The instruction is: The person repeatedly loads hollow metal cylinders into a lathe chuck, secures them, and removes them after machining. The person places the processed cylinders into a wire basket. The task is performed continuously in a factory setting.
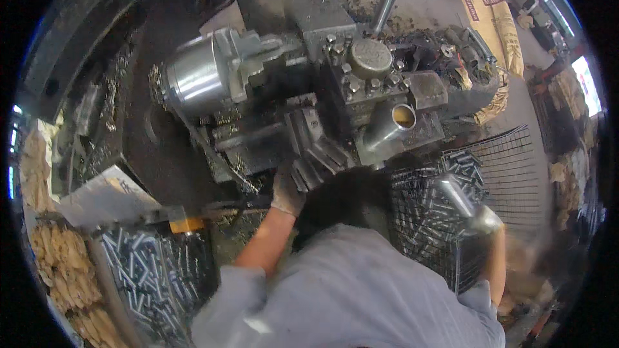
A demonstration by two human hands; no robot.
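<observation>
My left hand [288,194], in a pale work glove, is up against a slotted dark metal block [307,174] on the front of the machine. Its fingers are mostly hidden behind that block. Out to the right, my gloved right hand [487,222] is closed on the near end of a shiny metal cylinder [455,196]. The cylinder is tilted over a wire basket [516,177] heaped with small metal pins [429,219]. Motion blurs both the hand and the cylinder.
A machine with a round steel chuck [203,76] and a bolted tool post [371,58] fills the middle. Beside the post stands an open metal cup [387,127]. More metal pins [151,283] fill a bin at lower left. A paper sack [493,19] leans at far right.
</observation>
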